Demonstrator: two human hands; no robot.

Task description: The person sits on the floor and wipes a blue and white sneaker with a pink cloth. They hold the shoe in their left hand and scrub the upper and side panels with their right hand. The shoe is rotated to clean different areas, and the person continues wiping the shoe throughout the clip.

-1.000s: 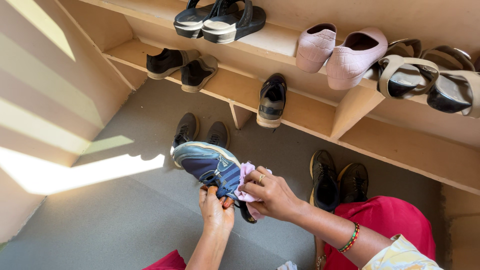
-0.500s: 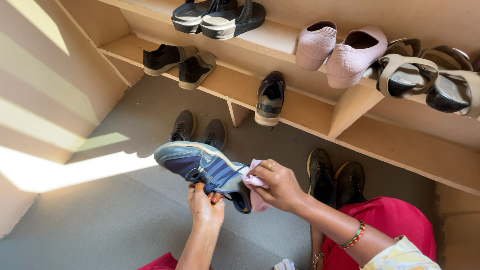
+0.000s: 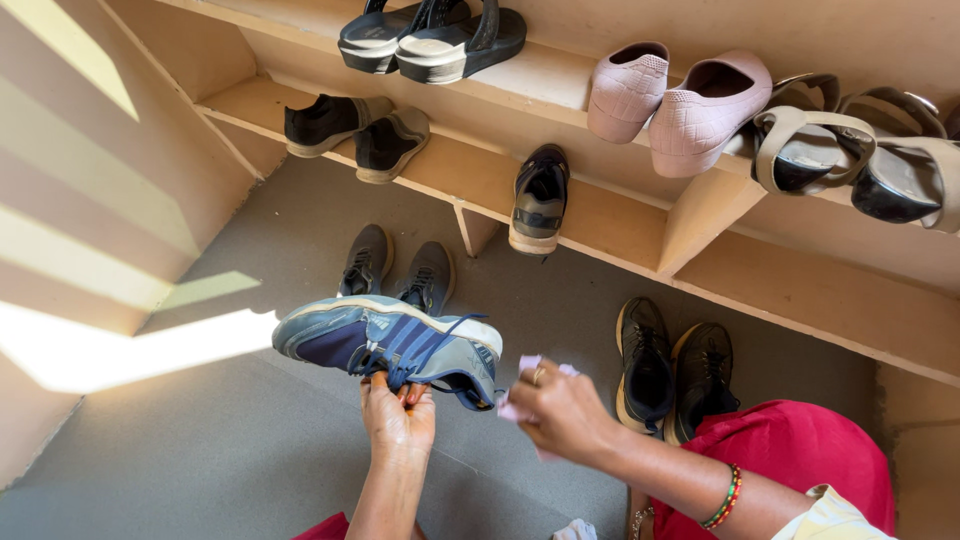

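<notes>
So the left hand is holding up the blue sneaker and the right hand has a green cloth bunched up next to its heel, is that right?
Not quite: the cloth is pink, not green, as the head view shows. The rest holds: the left hand holds up the blue sneaker, and the right hand has the cloth bunched beside its heel.

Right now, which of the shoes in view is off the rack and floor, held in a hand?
The blue sneaker, gripped from below by the left hand. Every other shoe rests on the wooden rack or the grey floor.
</notes>
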